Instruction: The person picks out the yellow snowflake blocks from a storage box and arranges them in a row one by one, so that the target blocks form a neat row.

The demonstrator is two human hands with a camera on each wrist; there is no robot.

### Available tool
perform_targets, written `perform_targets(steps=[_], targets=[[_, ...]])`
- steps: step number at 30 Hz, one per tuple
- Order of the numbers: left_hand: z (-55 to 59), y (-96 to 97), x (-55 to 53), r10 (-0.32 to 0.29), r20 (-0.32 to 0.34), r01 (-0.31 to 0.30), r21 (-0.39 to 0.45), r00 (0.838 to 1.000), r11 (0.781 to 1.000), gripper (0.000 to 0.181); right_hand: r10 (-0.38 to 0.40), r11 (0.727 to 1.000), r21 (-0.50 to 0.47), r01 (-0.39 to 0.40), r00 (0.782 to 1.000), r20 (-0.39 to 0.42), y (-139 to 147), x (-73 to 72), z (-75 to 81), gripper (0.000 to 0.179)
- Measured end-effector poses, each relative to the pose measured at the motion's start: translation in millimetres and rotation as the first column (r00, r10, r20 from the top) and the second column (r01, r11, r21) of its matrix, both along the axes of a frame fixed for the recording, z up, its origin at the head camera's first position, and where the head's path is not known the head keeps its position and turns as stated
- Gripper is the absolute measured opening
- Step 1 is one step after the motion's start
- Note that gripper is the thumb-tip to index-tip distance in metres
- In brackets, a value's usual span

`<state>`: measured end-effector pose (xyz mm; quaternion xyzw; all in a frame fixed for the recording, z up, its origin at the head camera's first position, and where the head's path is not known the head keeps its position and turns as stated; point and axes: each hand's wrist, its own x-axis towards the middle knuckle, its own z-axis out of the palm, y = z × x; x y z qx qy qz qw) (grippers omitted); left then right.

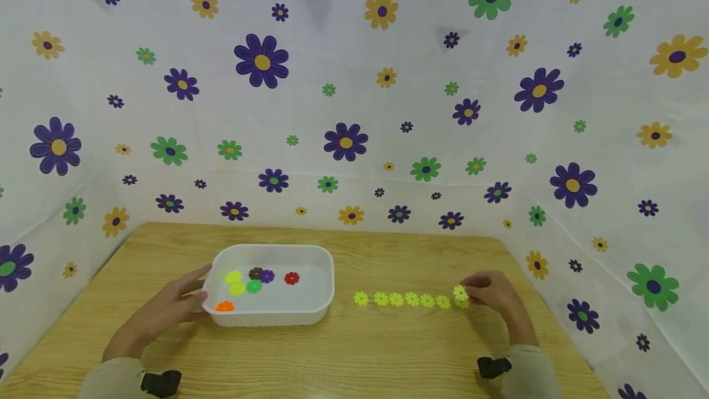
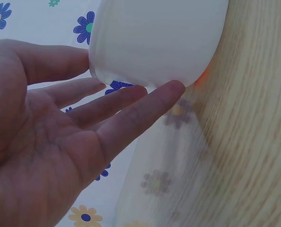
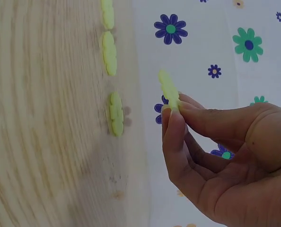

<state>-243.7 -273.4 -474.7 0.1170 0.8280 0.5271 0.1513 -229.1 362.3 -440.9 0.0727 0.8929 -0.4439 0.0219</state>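
My right hand (image 1: 493,291) pinches a yellow flower-shaped disc (image 3: 168,87) between thumb and fingertips. The held disc is raised on edge above the right end of a row of similar yellow discs (image 1: 412,298) lying flat on the table. In the head view it partly covers the last disc in the row. My left hand (image 1: 160,310) touches the left end of a white plastic tray (image 1: 277,319), its fingers fairly straight against the outer wall (image 2: 154,42). Inside the tray lie two yellow discs, plus a green disc (image 1: 253,287), a purple disc (image 1: 268,276) and a brown disc (image 1: 255,273).
A red disc (image 1: 292,278) lies apart toward the tray's right, and an orange disc (image 1: 224,306) sits in its near left corner. The wooden table (image 1: 343,362) is bordered at back and sides by white flower-print cloth (image 1: 354,103). Black straps circle both sleeves.
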Motion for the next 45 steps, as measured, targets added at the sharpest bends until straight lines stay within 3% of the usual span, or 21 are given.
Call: perform_targets(steps=[10,20,39,45], targets=[[1.6,-0.7,0.0,-0.004,0.001,0.004,0.015,1.0,1.0,0.075,-0.066,0.998,0.014,0.066,0.998,0.022,23.3,0.2,-4.0,0.024],[1.5,-0.2,-1.0,-0.007,0.005,0.007,0.026,1.0,1.0,0.076,-0.114,0.993,0.011,0.114,0.991,0.066,39.4,-5.2,-20.2,0.022],[0.4,0.1,-1.4,0.004,0.012,-0.005,0.01,1.0,1.0,0.077,-0.156,0.986,0.062,0.153,0.987,0.046,41.9,-7.7,-26.8,0.021],[1.4,1.1,0.2,-0.005,0.005,0.005,0.01,1.0,1.0,0.077,-0.127,0.98,0.159,0.121,0.992,0.028,35.3,-8.0,-19.9,0.024]])
